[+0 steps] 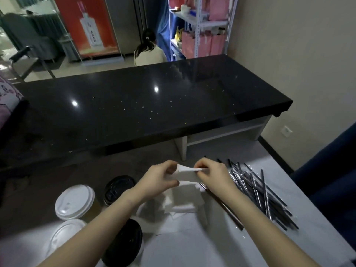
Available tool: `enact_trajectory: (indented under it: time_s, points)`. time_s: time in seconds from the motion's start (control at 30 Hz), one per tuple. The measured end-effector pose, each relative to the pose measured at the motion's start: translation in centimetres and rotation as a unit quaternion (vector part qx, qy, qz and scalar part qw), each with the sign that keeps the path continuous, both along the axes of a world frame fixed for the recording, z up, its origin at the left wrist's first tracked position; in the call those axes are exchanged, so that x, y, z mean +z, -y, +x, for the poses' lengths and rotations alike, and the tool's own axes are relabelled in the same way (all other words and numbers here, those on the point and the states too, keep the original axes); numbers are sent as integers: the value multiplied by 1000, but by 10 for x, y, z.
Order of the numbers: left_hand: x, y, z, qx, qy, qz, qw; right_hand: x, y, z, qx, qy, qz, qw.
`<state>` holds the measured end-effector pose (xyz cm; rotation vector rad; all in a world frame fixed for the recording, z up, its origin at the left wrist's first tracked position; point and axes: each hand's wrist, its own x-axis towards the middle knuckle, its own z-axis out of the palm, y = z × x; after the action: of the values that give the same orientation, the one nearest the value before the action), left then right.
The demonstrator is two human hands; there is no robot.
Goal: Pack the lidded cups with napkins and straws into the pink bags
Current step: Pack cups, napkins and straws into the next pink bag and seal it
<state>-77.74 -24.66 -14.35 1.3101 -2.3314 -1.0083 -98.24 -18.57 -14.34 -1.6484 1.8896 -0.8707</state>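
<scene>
Cups stand at the near left of the white table. There is a white-lidded cup with a tan side, and a second white-lidded cup nearer me. A black-lidded cup stands just right of the first, and another black-lidded cup is at the near edge. All four lids are on, so I cannot see what is inside.

Right of them, my left hand pinches one end of a white napkin between thumb and curled fingers. My right hand pinches the other end, fingertips pressed together on the fold. The napkin hangs between my hands above the napkin stack on the table.

A single straw lies slanted under my right wrist. Farther right, a pile of straws in clear wrappers fans out toward the table's right edge. Far right, beyond the black counter, pink bags stand on a white shelf. They are too far off to see into.

At the far left edge, a pink patterned shape is cut off by the frame, and I cannot tell what it is. Glare washes out the nearer white lid, my left forearm covers part of the near black lid, and the napkin stack is blurred.
</scene>
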Motion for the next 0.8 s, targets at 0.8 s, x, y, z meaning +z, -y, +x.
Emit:
enact_trajectory:
  time_s: [0.8]
  points:
    - [158, -149, 376, 374, -151, -302, 864, 168, -8, 359, 359, 80, -177, 913]
